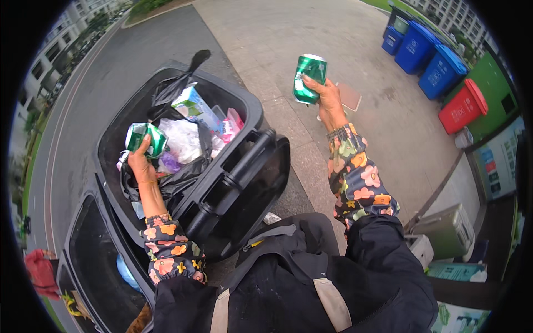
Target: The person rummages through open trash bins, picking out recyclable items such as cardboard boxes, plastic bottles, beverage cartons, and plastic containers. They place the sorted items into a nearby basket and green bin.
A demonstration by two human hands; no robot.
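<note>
My left hand [143,164] grips a dented green drink can [156,137] over the inside of a black wheeled bin [250,100]. Out to the right, above the pavement, my right hand [330,100] holds a second green can [308,81], which looks less crushed. Rubbish fills the bin below my left hand: a white plastic bag [183,139], a blue and green carton [198,108], a purple bag [168,162], a pink wrapper [233,123] and a black bin bag [166,93]. The bin's lid [270,175] hangs open on my side.
Another open black bin [89,233] adjoins on the left, with something blue [127,270] inside. A person in red [41,272] is at far left. Blue bins [443,73] and a red bin [462,108] line the right. A hard suitcase [445,229] stands lower right.
</note>
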